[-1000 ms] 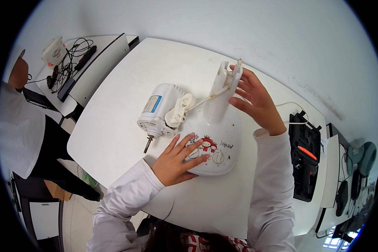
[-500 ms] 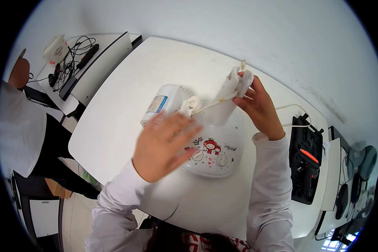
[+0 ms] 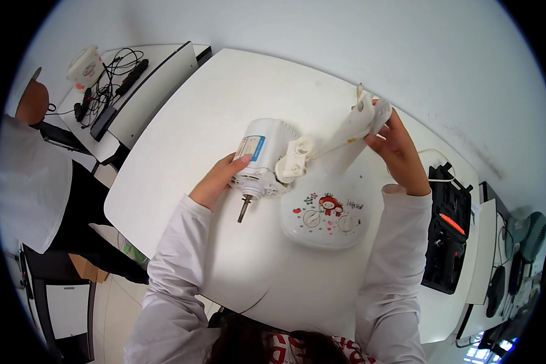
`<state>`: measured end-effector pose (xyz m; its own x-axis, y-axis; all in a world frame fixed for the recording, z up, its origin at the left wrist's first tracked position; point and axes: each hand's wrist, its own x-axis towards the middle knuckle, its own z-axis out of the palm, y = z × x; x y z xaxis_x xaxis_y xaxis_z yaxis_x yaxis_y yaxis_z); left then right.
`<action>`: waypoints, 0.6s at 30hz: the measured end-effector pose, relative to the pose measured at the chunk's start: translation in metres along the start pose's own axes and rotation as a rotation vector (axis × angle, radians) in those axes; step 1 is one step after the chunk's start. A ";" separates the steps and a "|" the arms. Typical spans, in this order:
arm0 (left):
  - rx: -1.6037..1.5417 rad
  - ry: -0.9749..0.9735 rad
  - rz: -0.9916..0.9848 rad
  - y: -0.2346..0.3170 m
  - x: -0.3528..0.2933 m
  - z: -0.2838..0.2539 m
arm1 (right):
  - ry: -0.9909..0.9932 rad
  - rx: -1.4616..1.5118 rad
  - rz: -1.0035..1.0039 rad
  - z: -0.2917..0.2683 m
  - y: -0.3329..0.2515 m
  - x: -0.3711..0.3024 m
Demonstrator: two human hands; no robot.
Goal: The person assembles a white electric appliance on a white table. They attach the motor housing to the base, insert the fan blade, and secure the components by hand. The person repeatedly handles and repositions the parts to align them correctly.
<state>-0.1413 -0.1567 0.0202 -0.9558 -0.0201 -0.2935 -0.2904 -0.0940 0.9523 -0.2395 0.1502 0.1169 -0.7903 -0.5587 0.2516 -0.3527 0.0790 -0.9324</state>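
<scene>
A white electric fan lies in two parts joined by a cable. Closed round the left side of the fan motor (image 3: 265, 151) is my left hand (image 3: 217, 179), its thumb by the blue-and-white label. The motor's metal shaft (image 3: 244, 208) points toward me, and a cream pivot bracket (image 3: 293, 159) sticks out at its right. My right hand (image 3: 400, 151) grips the top of the fan stand (image 3: 347, 142), partly behind it. The stand leans up to the right from the rounded fan base (image 3: 324, 236), which has two knobs and red cartoon prints.
On the white table's (image 3: 194, 115) right side lies an open black tool case (image 3: 449, 242) with an orange-handled tool. A wall (image 3: 406, 42) borders the far edge. At left, another person (image 3: 33, 182) stands near a side table with tangled black cables (image 3: 107, 85).
My left hand, blurred above the bracket before, has come down left onto the motor. The motor's shaft now shows. The base and stand appear farther right with my right hand still on top.
</scene>
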 end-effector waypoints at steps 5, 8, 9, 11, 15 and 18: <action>-0.169 0.052 0.153 -0.015 0.005 0.014 | -0.006 0.019 -0.030 -0.004 0.006 -0.005; -0.177 0.120 0.129 -0.007 -0.005 0.025 | 0.024 0.011 -0.051 -0.001 0.010 -0.005; -0.220 0.118 0.094 -0.007 -0.006 0.024 | 0.027 0.013 -0.046 0.000 0.011 -0.005; -0.300 0.112 0.033 -0.004 -0.005 0.021 | 0.034 0.018 -0.044 0.000 0.010 -0.005; -0.349 -0.079 0.001 -0.004 -0.002 0.006 | 0.040 -0.023 -0.086 0.002 0.010 -0.004; -0.371 -0.171 -0.036 -0.006 -0.001 0.001 | 0.052 -0.055 -0.056 0.003 0.007 -0.004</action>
<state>-0.1383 -0.1555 0.0147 -0.9483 0.1530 -0.2779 -0.3172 -0.4446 0.8377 -0.2371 0.1502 0.1089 -0.7931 -0.5201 0.3171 -0.4227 0.0950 -0.9013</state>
